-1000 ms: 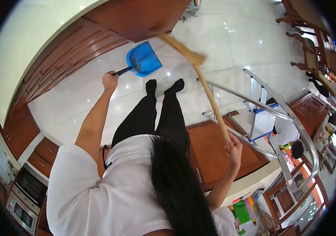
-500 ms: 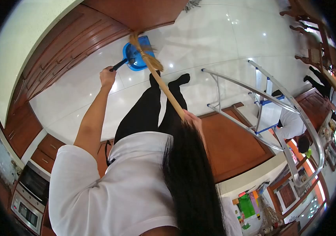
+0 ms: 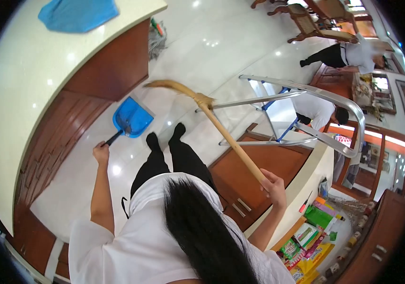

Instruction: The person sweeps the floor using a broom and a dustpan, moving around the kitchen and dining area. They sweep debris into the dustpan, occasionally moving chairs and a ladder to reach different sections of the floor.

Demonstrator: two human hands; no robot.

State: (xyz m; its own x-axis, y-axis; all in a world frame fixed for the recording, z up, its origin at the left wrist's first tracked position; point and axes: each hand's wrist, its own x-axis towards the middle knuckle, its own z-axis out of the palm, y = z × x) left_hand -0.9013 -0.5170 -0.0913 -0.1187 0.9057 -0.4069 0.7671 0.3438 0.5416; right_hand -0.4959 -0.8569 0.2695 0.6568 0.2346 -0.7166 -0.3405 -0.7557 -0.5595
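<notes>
My left hand (image 3: pixel 100 153) is closed round the black handle of a blue dustpan (image 3: pixel 135 116), held low at the left by the wooden cabinets. Some dark debris shows inside the pan. On the right, my right hand (image 3: pixel 274 188) grips the end of a broom (image 3: pixel 233 142) by its pale wooden stick. The broom's straw bristles (image 3: pixel 171 86) point away from me, to the right of the dustpan and apart from it.
A metal stepladder (image 3: pixel 278 113) stands at the right, with a person in white (image 3: pixel 313 109) behind it. Another person (image 3: pixel 354 54) is farther back near wooden chairs (image 3: pixel 306 21). A blue cloth (image 3: pixel 77 14) lies on the left counter; packets (image 3: pixel 306 236) lie at the lower right.
The broom has come away from the dustpan, swinging to the right with my right hand, which now shows clearly. The dustpan and my left hand sit lower and farther left in view.
</notes>
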